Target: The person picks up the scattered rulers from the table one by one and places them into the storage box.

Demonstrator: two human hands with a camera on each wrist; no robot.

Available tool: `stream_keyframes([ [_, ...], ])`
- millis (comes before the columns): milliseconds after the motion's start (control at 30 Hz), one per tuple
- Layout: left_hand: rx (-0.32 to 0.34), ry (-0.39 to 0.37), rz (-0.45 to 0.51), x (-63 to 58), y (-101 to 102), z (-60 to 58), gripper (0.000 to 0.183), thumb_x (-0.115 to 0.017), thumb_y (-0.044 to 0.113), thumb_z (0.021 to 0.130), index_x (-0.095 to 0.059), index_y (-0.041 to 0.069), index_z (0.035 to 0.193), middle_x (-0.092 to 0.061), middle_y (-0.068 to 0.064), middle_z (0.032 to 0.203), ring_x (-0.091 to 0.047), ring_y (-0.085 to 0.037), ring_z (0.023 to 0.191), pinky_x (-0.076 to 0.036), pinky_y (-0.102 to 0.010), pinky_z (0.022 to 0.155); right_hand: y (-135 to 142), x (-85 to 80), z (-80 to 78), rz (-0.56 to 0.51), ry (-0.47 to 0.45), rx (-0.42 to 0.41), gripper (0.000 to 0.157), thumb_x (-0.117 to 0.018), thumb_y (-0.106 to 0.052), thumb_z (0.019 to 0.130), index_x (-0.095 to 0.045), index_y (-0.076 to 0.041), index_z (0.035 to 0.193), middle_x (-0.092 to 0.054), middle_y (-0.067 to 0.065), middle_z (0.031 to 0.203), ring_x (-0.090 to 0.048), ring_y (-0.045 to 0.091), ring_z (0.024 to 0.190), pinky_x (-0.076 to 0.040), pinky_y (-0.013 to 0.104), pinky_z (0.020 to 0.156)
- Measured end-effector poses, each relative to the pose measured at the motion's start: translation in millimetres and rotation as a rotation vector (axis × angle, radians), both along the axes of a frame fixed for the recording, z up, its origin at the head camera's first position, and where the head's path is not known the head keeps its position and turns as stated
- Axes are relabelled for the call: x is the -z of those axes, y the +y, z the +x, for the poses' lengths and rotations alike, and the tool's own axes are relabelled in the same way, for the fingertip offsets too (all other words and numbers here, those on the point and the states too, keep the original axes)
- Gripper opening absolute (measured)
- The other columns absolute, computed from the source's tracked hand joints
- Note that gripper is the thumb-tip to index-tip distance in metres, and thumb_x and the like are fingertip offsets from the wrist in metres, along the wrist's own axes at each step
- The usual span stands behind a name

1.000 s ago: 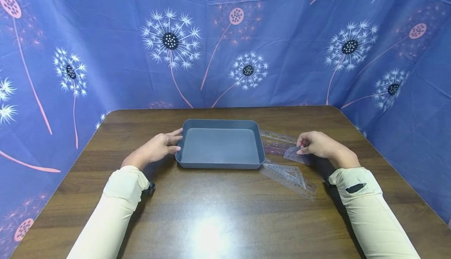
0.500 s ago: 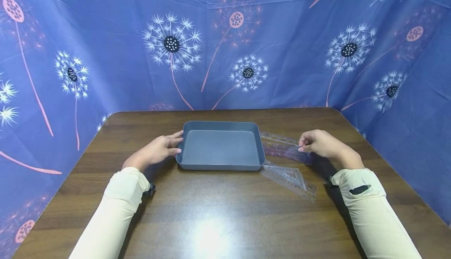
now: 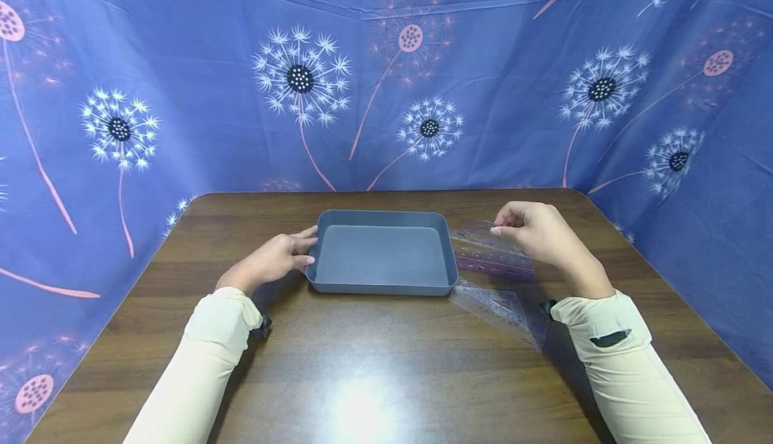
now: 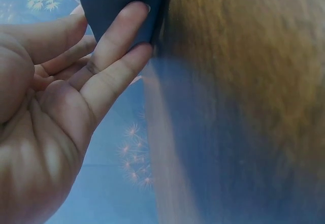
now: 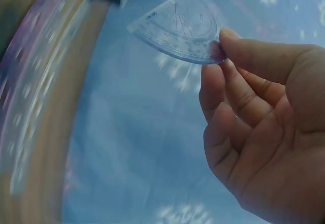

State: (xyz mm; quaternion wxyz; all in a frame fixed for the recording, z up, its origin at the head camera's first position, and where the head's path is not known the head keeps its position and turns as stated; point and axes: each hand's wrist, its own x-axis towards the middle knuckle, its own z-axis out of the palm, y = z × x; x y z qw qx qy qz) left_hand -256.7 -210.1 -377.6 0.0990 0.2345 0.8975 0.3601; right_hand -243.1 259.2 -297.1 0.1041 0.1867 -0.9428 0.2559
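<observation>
Protractor (image 5: 185, 26) apart from tray rim (image 3: 449, 243)

Blue cloth (image 3: 507, 108) behind table and along both sides, lightly creased, fold line running across upper part. Print: white dandelions (image 3: 300, 78) with dark speckled centres, pink flower heads (image 3: 410, 38), long pink stems, loose seeds. Table (image 3: 290, 377) brown, wood-grained, far corners rounded. Bright white glare (image 3: 362, 409) on near part. Wrist views hazy; blue there looks like same cloth.
</observation>
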Motion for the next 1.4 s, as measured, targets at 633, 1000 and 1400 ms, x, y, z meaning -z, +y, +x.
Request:
stream_keyframes([
  [633,-0.010,0.004,-0.064,3.1,8.1,2.0,0.040,-0.061,0.011,0.099,-0.057,-0.013,0.131,-0.024,-0.019,0.161,-0.054,-0.038,0.127,-0.035,-0.055,0.111,-92.4,43.6,-15.3,-0.040,-0.095,-0.208,0.008,-0.073,-0.010,0.090,-0.068,-0.014,0.085,-0.068,-0.002,0.076,-0.059,0.011,0.069,-0.049,0.031,0.063],
  [1000,-0.008,-0.032,-0.042,0.5,7.0,0.9,0.046,-0.059,0.008,0.099,-0.048,-0.014,0.138,-0.021,-0.022,0.161,-0.071,-0.028,0.099,-0.044,-0.053,0.105,-96.0,62.5,-20.0,0.027,-0.205,-0.299,0.006,-0.073,-0.007,0.089,-0.073,-0.012,0.087,-0.072,-0.001,0.080,-0.064,0.009,0.074,-0.054,0.031,0.067],
  [1400,-0.020,-0.089,0.035,-0.7,6.7,0.3,0.050,-0.059,0.005,0.099,-0.042,-0.015,0.142,-0.019,-0.022,0.161,-0.073,-0.027,0.092,-0.050,-0.049,0.099,-98.9,72.0,-20.6,0.193,-0.168,-0.296,0.005,-0.074,-0.010,0.089,-0.076,-0.015,0.091,-0.073,-0.007,0.088,-0.067,0.010,0.080,-0.055,0.035,0.075],
])
